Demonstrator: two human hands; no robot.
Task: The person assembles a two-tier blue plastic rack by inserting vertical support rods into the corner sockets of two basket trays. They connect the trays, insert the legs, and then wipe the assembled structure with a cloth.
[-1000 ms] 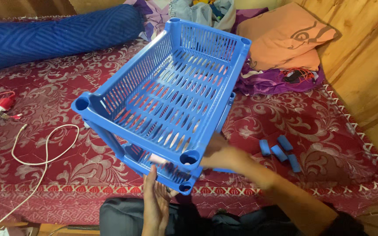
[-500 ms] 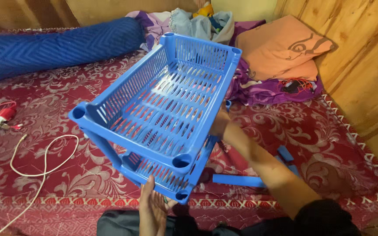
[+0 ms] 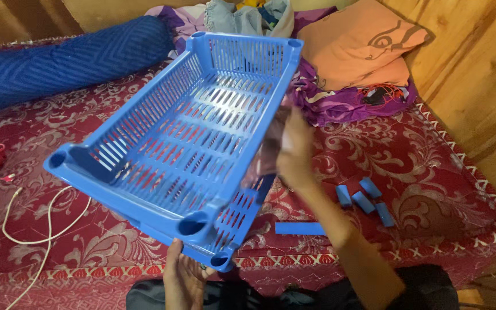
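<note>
A bed (image 3: 431, 172) with a dark red floral cover fills the view, seen from above by the person seated at its near edge. Over it, tilted with the near end low and the far end raised, hangs a blue slatted plastic rack (image 3: 190, 143) of stacked baskets, lifted off the cover so both hands can get at its sides. The left hand (image 3: 182, 278) props the near bottom corner from below, its fingers curled up around the lower tier to bear the weight. The right hand (image 3: 294, 146) is blurred against the rack's right side, fingers spread; whether they grip the rim cannot be told. A long blue bolster (image 3: 58, 63) lies along the far left, an orange pillow (image 3: 363, 49) and heaped clothes at the far right. A blue bar (image 3: 299, 228) and short blue plastic pieces (image 3: 365, 198) lie loose on the cover just right of the forearm, within reach. A white cable (image 3: 35, 229) loops at left.
</note>
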